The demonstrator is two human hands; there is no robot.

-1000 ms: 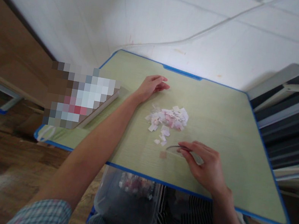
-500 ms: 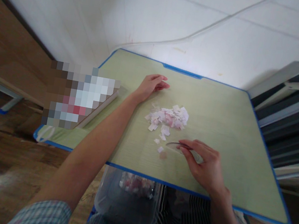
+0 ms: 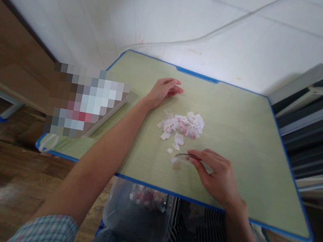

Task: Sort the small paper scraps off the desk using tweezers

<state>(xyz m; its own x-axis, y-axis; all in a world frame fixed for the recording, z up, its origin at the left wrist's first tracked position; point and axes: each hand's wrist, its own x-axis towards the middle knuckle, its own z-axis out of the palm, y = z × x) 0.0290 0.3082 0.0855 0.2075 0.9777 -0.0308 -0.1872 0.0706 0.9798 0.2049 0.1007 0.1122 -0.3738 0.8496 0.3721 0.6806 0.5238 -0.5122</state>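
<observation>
My right hand (image 3: 217,174) pinches a pair of thin curved tweezers (image 3: 186,155). Their tips point left and hover by a small white paper scrap (image 3: 173,160) near the front of the table; whether they touch it I cannot tell. A pinkish scrap (image 3: 176,166) lies just beside it. Behind these spreads a loose pile of white and pink paper scraps (image 3: 184,124). My left hand (image 3: 166,90) rests on the table beyond the pile at its left, loosely bent with the fingers apart, and nothing shows in it.
The pale green table (image 3: 242,123) has a blue rim. A pixelated box-like object (image 3: 104,117) sits at its left. Below the front edge is a clear plastic bin (image 3: 137,221) with bits inside. Dark folded frames (image 3: 321,120) lean at the right; a cable (image 3: 224,32) crosses the wall.
My right hand has moved a little to the left, bringing the tweezers' tips to the small white scrap. My left hand stays put. The view has shifted slightly.
</observation>
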